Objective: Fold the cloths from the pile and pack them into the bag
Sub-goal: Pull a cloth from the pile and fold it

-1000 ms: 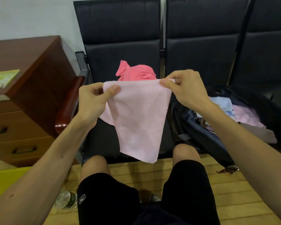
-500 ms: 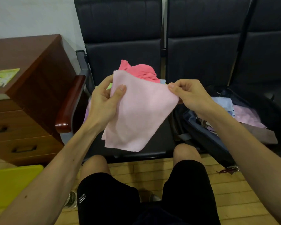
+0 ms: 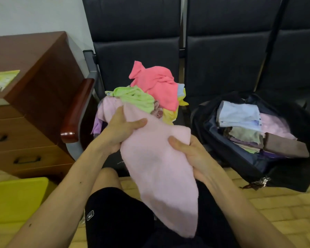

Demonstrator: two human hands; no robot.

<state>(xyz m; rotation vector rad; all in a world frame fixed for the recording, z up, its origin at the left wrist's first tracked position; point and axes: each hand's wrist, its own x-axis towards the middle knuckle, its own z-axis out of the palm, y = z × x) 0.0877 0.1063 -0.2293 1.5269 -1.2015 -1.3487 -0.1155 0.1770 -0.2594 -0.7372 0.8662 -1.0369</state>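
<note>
Your left hand (image 3: 122, 130) and right hand (image 3: 188, 153) both pinch the pink cloth (image 3: 157, 167); soft and limp, it wants holding by its corners.

No text can be read. A small white-outlined tag (image 3: 90, 215) sits on the black shorts (image 3: 118, 217), its lettering too small to make out. A yellow-green printed sheet (image 3: 3, 81) lies on the wooden cabinet (image 3: 43, 72), its print blurred.

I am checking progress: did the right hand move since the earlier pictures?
Yes. The right hand went down and toward the person, away from the chair back, gripping the pink cloth.
</note>
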